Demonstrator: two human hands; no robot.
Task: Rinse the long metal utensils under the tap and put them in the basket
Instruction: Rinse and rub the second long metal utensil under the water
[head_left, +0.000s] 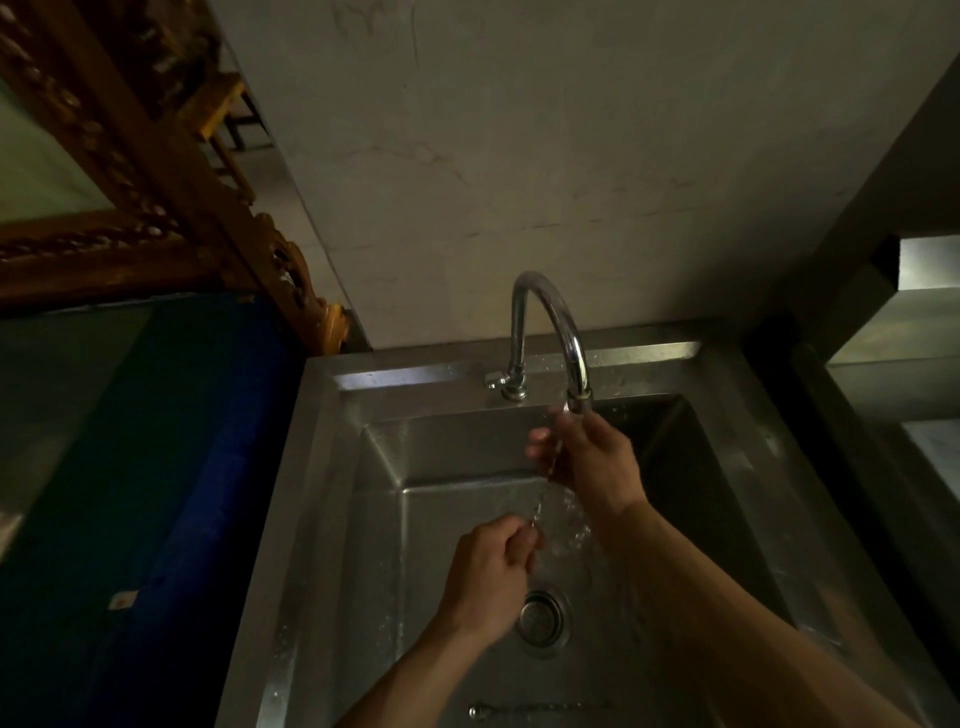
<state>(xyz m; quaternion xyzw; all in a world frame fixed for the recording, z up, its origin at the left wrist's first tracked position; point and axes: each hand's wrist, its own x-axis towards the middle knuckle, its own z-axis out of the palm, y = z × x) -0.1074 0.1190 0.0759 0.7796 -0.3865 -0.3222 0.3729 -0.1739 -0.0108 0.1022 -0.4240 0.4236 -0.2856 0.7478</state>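
Hands (491, 574) (589, 457) grip utensil (545, 486) under tap (550, 332).

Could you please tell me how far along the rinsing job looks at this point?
Nothing shows as finished: no basket is in view. In hand: the left hand and right hand hold one thin, long metal utensil under the running curved chrome tap. Left: another long metal utensil lies in the steel sink, apparently unrinsed.

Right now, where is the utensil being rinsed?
Head view, centre: the thin metal utensil runs under the tap, right hand gripping its top, left hand its bottom, above the drain.
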